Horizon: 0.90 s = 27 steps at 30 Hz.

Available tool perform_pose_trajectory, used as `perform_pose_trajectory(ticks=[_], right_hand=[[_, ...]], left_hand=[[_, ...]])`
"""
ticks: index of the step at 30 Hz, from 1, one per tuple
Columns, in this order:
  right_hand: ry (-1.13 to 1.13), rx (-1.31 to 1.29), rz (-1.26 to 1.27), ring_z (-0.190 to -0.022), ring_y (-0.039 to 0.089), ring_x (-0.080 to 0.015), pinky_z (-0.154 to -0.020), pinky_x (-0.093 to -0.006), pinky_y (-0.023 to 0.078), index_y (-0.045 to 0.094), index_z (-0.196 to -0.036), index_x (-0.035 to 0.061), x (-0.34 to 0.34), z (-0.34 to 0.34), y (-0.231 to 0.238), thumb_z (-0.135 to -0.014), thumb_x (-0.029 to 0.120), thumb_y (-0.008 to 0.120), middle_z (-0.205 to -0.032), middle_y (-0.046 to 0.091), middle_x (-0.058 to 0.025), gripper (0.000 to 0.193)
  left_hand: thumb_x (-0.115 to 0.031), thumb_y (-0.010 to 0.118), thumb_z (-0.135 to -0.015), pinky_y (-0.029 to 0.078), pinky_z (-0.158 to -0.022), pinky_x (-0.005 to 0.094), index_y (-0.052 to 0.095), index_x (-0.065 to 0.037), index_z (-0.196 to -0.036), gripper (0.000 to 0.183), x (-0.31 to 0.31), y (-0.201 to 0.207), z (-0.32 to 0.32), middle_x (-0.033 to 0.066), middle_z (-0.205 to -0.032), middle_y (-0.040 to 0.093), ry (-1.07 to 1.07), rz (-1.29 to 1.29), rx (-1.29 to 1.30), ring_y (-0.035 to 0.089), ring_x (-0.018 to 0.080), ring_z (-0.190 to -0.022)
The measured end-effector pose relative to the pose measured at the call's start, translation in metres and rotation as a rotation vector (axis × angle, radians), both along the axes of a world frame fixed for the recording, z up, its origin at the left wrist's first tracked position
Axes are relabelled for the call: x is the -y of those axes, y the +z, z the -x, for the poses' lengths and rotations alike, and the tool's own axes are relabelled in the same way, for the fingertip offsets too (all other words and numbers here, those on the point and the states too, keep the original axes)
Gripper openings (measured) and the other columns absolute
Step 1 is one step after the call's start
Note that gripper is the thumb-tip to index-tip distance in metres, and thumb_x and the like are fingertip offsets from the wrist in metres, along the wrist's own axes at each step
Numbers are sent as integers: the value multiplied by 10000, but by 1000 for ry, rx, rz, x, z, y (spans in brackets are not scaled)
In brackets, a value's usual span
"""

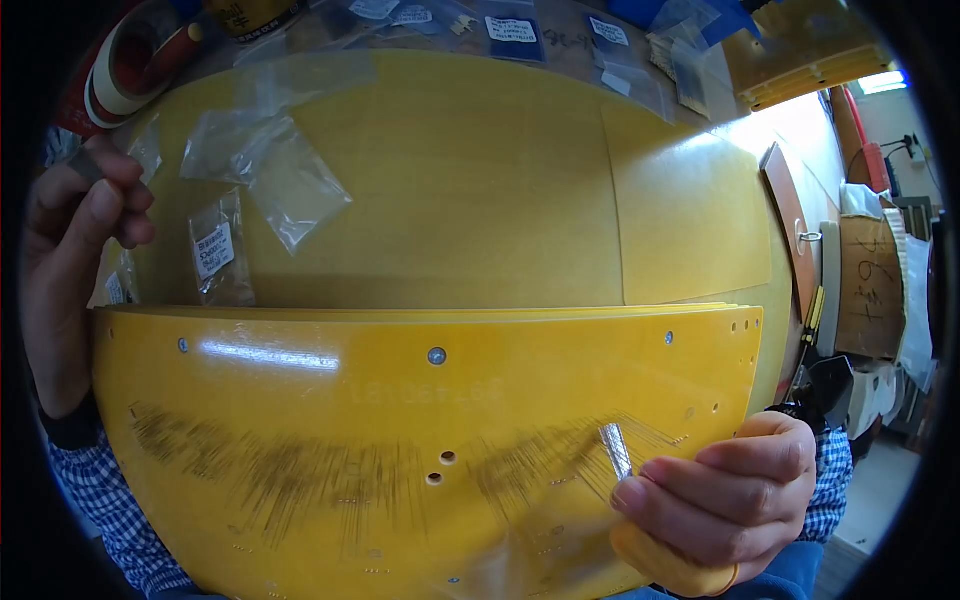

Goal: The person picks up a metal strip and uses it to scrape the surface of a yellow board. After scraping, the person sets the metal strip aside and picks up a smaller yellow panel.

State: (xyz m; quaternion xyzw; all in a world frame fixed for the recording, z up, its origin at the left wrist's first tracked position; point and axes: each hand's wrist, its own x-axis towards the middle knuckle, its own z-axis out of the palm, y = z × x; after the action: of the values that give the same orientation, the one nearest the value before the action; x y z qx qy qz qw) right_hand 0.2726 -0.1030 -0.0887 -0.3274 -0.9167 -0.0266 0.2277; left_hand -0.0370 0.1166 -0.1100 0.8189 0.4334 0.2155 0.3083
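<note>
A yellow board (560, 370) fills the space before me, with screws, holes and dense rows of fine dark hair-like pins or wires (290, 470) on its face. Over its lower right my right hand (730, 500) is closed around a short silver tool with a knurled metal shaft (616, 450), its end pointing up and left. A yellow cover seems to sit on one of that hand's digits. My left hand (85, 220) is raised beyond the board's left edge, fingers pinched together. A small greyish piece shows at its fingertips, too unclear to name.
Clear plastic bags (290, 180) and a small labelled bag (213, 250) lie on the yellowish table sheet (450, 180). Tape rolls (125, 70) stand far left. More labelled packets (515, 38) line the back. A cardboard box (870, 285) and yellow-handled tool (815, 315) are at right.
</note>
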Motion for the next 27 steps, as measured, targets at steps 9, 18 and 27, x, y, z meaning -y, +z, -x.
perform_pose_trajectory(ticks=[9,18,27], right_hand=[[-105,-270,95,-701,602,-133,-643,-240,446,624,-810,86,5,7,-15,-742,131,605,-841,645,-34,84],[30,-140,59,-742,624,-174,-669,-262,481,627,-853,44,3,0,-6,-783,162,576,-886,654,-92,146],[5,-34,35,-753,630,-145,-708,-241,480,639,-859,71,2,3,1,-776,151,579,-880,661,-53,129]], left_hand=[[-195,513,-902,456,-710,219,590,-48,-968,179,2,7,2,36,-846,573,25,15,-49,551,88,-729],[-201,515,-902,464,-712,225,598,-52,-956,179,4,9,-2,39,-854,585,-3,5,-14,561,86,-725],[-202,514,-903,471,-706,224,604,-49,-959,186,2,3,-3,42,-845,590,-22,-8,3,569,88,-724]])
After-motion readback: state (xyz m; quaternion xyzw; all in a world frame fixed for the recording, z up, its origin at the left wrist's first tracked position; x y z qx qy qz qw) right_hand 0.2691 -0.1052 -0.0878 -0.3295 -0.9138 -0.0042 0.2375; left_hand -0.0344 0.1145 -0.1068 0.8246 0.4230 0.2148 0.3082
